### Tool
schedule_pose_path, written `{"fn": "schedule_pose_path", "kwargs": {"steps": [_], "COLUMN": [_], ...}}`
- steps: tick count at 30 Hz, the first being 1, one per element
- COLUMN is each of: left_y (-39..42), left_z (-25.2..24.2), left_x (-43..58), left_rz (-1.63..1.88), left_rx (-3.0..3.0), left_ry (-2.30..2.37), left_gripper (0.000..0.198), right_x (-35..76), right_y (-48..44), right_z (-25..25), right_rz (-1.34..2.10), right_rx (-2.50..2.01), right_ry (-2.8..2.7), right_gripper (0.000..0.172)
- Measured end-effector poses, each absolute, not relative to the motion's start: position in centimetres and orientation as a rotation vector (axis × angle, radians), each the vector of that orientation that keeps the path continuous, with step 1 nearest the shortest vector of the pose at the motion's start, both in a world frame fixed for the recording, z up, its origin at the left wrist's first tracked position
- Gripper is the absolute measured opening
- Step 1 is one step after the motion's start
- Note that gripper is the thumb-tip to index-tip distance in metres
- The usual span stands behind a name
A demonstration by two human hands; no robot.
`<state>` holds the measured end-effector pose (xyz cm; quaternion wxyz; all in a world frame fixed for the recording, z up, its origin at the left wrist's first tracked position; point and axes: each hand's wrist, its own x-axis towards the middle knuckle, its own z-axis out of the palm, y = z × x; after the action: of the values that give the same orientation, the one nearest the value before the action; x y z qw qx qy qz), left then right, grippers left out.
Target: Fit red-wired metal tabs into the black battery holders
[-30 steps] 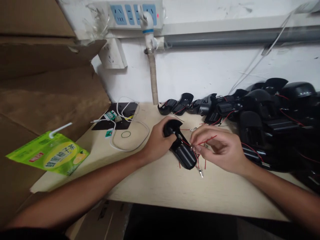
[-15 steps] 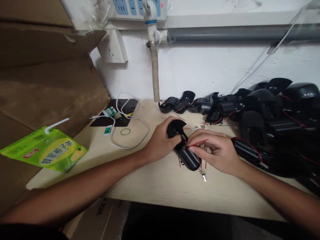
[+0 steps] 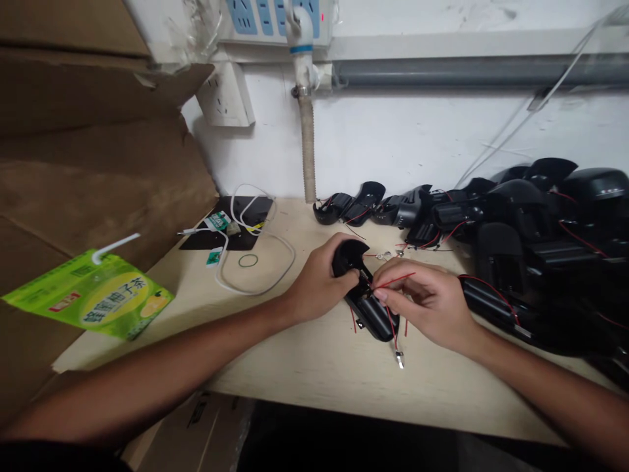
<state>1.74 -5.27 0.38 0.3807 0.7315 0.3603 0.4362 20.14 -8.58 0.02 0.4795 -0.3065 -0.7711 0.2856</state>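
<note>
My left hand (image 3: 327, 278) is closed around the upper part of a black plastic housing (image 3: 378, 318), its thumb pressing on the inner side. Thumb and fingertips of my right hand (image 3: 422, 295) pinch a red wire (image 3: 400, 280) over the middle of the housing. One end of that wire sticks out past the fingers. Another red wire runs down along the housing to a small metal contact tab (image 3: 400, 359), which hangs by the housing's lower end. Short red wire pieces lie beside the housing. My fingers partly hide its inside.
Many black housings with red wires (image 3: 511, 262) are heaped on the right of the table (image 3: 275, 354). A white cable (image 3: 255, 293), a black sheet (image 3: 196, 240) and a green drink pouch (image 3: 108, 295) are on the left. Cardboard (image 3: 98, 170) stands at left; a hose (image 3: 307, 144) hangs behind.
Both hands keep their hold on the housing and the red wire. The housing and metal tab sit slightly lower in view; the whole view has shifted a little.
</note>
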Motion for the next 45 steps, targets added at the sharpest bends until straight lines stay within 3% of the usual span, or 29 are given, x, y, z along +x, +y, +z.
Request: {"fn": "schedule_pose_path", "kwargs": {"steps": [18, 45], "left_y": [-5.3, -5.9], "left_z": [0.1, 0.2], "left_x": [2.0, 1.8], "left_rz": [1.105, 1.076], "left_rx": [1.881, 1.982], "left_ry": [0.940, 0.876], "left_gripper": [0.025, 0.031], "right_x": [20.3, 20.2], "right_y": [-8.9, -9.6], "right_z": [0.4, 0.1], "right_rz": [0.527, 0.560], "right_rx": [-0.779, -0.731], "right_ry": [-2.028, -1.950], "right_gripper": [0.012, 0.020]}}
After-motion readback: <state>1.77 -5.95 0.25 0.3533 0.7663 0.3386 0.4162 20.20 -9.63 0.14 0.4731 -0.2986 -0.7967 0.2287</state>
